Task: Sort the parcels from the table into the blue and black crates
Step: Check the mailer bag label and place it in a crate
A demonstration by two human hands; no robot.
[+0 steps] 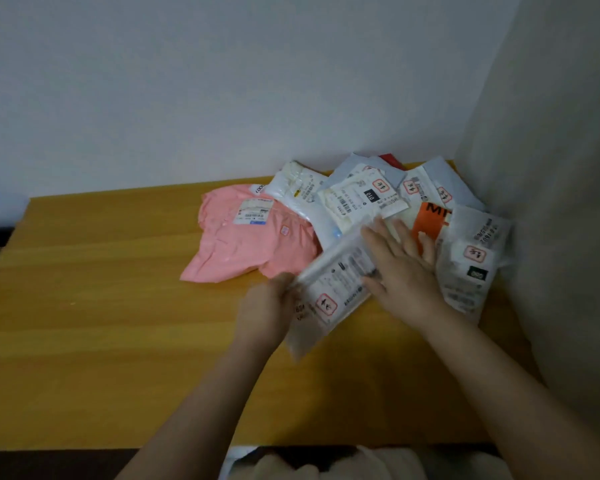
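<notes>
A heap of parcels lies at the back right of the wooden table (101,306). The front one is a white plastic parcel (329,292) with a printed label, tilted up off the table. My left hand (267,306) grips its left edge. My right hand (402,265) lies flat on its upper right part with fingers straight. A pink parcel (250,244) lies to the left. An orange parcel (430,223) sits partly hidden behind my right hand. Neither crate is in view.
Several more white and grey parcels are stacked toward the wall, one (471,268) at the far right and one (357,199) at the back. A beige wall or curtain (551,202) borders the table on the right.
</notes>
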